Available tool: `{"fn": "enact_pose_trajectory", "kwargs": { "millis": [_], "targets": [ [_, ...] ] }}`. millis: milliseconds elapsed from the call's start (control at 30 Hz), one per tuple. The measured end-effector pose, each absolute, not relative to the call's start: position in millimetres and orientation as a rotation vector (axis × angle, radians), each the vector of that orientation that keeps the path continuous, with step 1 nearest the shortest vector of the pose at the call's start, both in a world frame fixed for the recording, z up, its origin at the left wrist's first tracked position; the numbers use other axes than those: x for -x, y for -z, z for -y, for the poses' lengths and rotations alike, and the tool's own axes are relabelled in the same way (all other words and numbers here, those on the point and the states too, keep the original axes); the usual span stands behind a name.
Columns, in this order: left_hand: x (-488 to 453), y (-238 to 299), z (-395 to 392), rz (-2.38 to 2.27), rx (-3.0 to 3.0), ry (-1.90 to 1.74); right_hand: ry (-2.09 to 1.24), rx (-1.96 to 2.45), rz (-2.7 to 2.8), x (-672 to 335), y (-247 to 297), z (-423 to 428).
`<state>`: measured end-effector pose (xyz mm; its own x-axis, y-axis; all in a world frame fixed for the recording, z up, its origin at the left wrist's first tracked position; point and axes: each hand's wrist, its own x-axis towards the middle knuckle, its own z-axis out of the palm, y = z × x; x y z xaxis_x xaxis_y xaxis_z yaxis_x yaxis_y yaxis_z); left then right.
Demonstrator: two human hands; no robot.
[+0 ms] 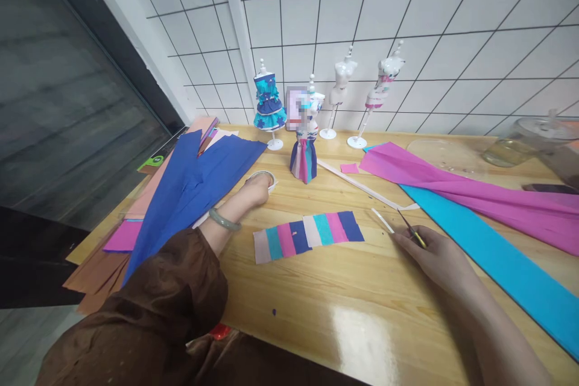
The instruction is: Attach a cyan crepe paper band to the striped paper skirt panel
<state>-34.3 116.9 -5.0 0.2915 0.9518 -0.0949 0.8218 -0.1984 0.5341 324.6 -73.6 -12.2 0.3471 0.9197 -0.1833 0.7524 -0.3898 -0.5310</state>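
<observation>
The right hand (434,256) grasps scissors (420,238) and a pale strip (382,221), at 3 o'clock from the striped piece (286,239); the left hand (257,190) touches a tape roll (272,177) near 11 o'clock, though I cannot tell whether it grips. With 2 things in 1 hand, the blades could snag the strip, or a loose pinch could drop it. The scissors' long axis points towards 11 o'clock, the strip's between 10 and 11.

This looks like a craft corner, whether home or workshop I cannot tell: small dress forms (344,75) at upper centre, coloured sheets (190,187) left and right, and a patchwork strip (286,240) mid-frame on a wooden table (312,295).
</observation>
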Motion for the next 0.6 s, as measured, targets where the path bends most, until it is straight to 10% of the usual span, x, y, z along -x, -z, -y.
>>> {"fn": "enact_pose_trajectory", "kwargs": {
  "millis": [600],
  "targets": [
    [49.6, 3.4, -105.4, -1.304, -2.407, -0.352, -0.686, 2.292, 1.463, -323.0, 9.4, 73.3]
  ]
}}
